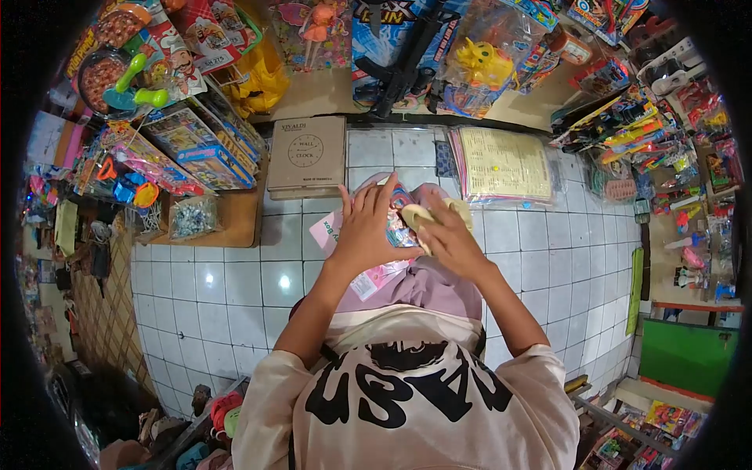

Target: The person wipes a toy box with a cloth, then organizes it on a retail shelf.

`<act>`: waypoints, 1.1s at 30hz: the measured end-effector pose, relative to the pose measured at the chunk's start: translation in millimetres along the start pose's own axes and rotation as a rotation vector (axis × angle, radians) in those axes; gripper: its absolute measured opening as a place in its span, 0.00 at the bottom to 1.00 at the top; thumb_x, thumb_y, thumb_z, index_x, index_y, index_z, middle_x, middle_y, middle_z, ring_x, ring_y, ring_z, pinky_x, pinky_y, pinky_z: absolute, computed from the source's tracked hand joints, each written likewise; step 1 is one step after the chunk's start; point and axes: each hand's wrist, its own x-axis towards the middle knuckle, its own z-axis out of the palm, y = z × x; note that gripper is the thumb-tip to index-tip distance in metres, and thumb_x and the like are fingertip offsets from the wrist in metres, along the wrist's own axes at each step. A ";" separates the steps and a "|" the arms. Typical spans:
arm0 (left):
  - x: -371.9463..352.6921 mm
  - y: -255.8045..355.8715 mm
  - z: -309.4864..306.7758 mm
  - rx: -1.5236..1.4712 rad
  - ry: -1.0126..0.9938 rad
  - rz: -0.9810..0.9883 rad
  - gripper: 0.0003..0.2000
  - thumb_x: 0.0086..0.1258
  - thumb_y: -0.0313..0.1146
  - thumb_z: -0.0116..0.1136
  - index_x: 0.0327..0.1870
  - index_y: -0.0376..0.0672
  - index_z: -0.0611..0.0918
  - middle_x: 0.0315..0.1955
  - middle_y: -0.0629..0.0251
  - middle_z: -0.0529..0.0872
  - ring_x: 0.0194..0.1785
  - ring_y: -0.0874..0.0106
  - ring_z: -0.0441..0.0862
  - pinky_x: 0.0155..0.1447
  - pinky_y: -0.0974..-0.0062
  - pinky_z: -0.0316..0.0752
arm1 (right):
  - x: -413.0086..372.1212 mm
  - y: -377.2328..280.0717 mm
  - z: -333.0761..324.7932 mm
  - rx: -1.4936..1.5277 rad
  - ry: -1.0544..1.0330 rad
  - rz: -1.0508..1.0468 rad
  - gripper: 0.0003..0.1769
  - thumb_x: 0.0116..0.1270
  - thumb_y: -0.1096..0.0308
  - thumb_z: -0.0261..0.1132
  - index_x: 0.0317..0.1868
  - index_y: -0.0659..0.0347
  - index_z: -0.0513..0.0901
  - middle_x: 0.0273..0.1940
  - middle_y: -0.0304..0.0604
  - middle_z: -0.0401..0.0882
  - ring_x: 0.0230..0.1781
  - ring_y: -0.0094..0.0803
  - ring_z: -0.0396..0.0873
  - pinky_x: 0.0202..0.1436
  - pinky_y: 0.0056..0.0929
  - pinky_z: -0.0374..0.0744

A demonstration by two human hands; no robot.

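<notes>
In the head view, a colourful printed package [398, 227] with a pink card part [366, 283] lies over the lap. My left hand [366, 223] rests flat on its left side, fingers spread and pointing away from me. A folded cream cloth [415, 215] is in my right hand [450, 239], pressed against the package's right side; part of the cloth hangs past the fingers. Both hands are close together above the purple-clad legs [439, 286]. The hands cover much of the package.
A brown wall clock box [307, 157] stands beyond my left hand, and yellow printed sheets in plastic [503, 166] lie beyond my right. White tiles [548, 258] cover the floor. Packaged toys [204, 149] crowd the left side, and a shelf of goods [689, 204] lines the right.
</notes>
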 end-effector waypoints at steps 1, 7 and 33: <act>0.5 -0.3 0.6 -0.002 0.003 0.006 0.61 0.37 0.63 0.71 0.72 0.40 0.52 0.60 0.48 0.68 0.67 0.51 0.60 0.70 0.35 0.32 | 3.9 6.7 0.2 0.019 0.041 0.028 0.16 0.69 0.65 0.55 0.53 0.62 0.79 0.74 0.53 0.46 0.74 0.52 0.48 0.70 0.58 0.52; 2.3 -0.8 -1.4 -0.013 0.015 0.007 0.63 0.35 0.64 0.72 0.72 0.41 0.52 0.59 0.49 0.69 0.66 0.52 0.64 0.71 0.36 0.30 | 27.1 37.9 -0.2 0.470 0.295 0.089 0.13 0.70 0.65 0.56 0.48 0.66 0.79 0.75 0.52 0.45 0.73 0.40 0.56 0.65 0.28 0.63; 15.8 -66.8 -50.6 -0.446 0.194 -0.091 0.62 0.36 0.46 0.76 0.73 0.39 0.47 0.56 0.47 0.71 0.60 0.52 0.70 0.66 0.62 0.63 | -33.3 -105.6 -71.9 0.431 -0.297 -0.189 0.20 0.70 0.62 0.59 0.55 0.66 0.70 0.54 0.54 0.71 0.55 0.46 0.73 0.59 0.35 0.71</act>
